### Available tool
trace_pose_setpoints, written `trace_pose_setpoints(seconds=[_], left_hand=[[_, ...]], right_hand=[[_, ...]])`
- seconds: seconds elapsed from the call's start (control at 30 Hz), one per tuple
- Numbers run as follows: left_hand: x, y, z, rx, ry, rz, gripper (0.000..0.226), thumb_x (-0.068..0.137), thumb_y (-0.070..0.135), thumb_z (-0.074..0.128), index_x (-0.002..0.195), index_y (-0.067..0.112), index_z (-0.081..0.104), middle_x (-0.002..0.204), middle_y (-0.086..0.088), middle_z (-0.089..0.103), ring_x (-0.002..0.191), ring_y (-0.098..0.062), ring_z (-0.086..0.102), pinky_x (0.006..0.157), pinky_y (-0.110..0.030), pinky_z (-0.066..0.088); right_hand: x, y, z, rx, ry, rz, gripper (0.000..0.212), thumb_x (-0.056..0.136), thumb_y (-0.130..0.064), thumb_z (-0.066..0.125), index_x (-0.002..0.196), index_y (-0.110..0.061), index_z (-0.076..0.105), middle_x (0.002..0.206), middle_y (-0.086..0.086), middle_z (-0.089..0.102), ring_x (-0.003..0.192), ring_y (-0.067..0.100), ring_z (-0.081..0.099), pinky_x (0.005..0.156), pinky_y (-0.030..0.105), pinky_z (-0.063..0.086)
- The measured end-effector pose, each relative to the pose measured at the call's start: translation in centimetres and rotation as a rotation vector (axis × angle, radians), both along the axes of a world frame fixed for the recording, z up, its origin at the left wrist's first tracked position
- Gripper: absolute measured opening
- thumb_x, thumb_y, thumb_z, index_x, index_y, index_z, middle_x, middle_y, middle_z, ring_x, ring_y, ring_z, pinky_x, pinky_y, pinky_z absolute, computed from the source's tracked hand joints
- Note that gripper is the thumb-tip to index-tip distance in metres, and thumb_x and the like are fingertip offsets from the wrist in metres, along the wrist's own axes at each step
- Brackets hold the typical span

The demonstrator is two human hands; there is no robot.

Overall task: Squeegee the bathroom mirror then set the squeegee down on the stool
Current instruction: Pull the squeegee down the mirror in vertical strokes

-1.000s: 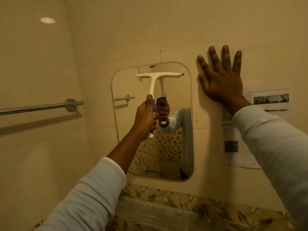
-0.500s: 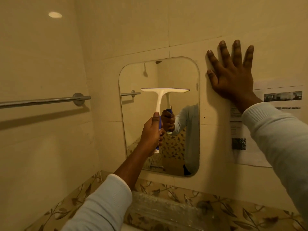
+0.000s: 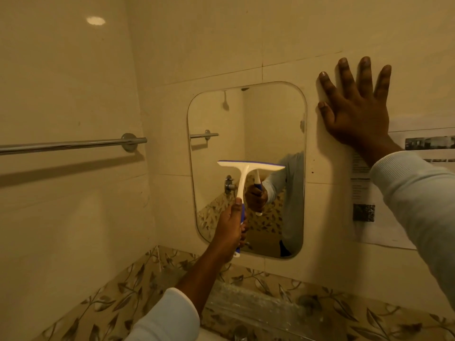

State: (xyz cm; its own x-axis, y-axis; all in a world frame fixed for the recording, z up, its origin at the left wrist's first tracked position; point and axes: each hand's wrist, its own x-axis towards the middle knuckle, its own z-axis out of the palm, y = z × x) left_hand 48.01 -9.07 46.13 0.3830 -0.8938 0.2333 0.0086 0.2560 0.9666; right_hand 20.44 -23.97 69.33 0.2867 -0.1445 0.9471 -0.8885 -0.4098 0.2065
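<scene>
Lowered to mid-frame: white-and-blue T-shaped plastic squeegee (image 3: 250, 167) on rounded rectangular wall mirror (image 3: 270, 124), left hand (image 3: 230, 227) fingers clamped round handle (image 3: 243, 214), right hand (image 3: 357, 112) fingers spread flat on wall tile (image 3: 327, 166); wiping step, downstroke probably needs finishing to the lower edge.

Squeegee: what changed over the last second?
The squeegee slid down the mirror, from near its top edge to about mid-height, drawn by the left hand, which keeps gripping it. Nothing was taken or let go. The right hand stays flat, fingers spread, on the wall right of the mirror.
</scene>
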Motion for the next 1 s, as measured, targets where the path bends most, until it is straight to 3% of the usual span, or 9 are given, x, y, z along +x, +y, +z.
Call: trace_pose_setpoints(seconds=[0.2, 0.47, 0.77, 1.0], left_hand=[[0.9, 0.9, -2.2, 0.060, 0.006, -0.054, 0.077, 0.069, 0.085, 0.054, 0.098, 0.014, 0.054, 0.057, 0.005, 0.046, 0.041, -0.009, 0.034, 0.040, -0.021, 0.030], [0.8, 2.6, -5.4, 0.154, 0.044, -0.049, 0.067, 0.076, 0.077, 0.052, 0.098, 0.014, 0.054, 0.055, 0.005, 0.045, 0.041, -0.010, 0.034, 0.041, -0.020, 0.029], [1.0, 4.5, -10.5, 0.302, 0.057, -0.037, 0.051, 0.098, 0.062, 0.044, 0.092, 0.012, 0.051, 0.054, 0.003, 0.047, 0.041, -0.012, 0.034, 0.042, -0.020, 0.029], [1.4, 6.1, -14.7, 0.494, 0.034, 0.018, 0.053, 0.095, 0.067, 0.048, 0.091, 0.015, 0.060, 0.055, 0.003, 0.052, 0.041, -0.012, 0.039, 0.043, -0.021, 0.033]], right_hand=[[0.0, 0.2, 0.0, 0.004, 0.000, 0.003, 0.070, 0.109, -0.064, 0.020, 0.171, -0.037, 0.004, 0.180, 0.008, -0.001, 0.163, 0.046, -0.003, 0.124, 0.077, 0.003], [0.1, 0.6, -0.1, 0.021, -0.001, 0.006, 0.069, 0.109, -0.064, 0.018, 0.171, -0.036, 0.006, 0.180, 0.008, 0.001, 0.163, 0.046, -0.003, 0.123, 0.077, 0.003], [-0.1, 0.7, -0.1, 0.032, 0.001, 0.014, 0.070, 0.109, -0.064, 0.018, 0.172, -0.036, 0.006, 0.180, 0.008, 0.000, 0.163, 0.045, -0.004, 0.124, 0.077, 0.001], [0.0, 0.9, 0.0, 0.032, 0.001, 0.023, 0.070, 0.108, -0.066, 0.017, 0.171, -0.036, 0.006, 0.179, 0.010, 0.002, 0.163, 0.047, -0.002, 0.122, 0.079, 0.004]])
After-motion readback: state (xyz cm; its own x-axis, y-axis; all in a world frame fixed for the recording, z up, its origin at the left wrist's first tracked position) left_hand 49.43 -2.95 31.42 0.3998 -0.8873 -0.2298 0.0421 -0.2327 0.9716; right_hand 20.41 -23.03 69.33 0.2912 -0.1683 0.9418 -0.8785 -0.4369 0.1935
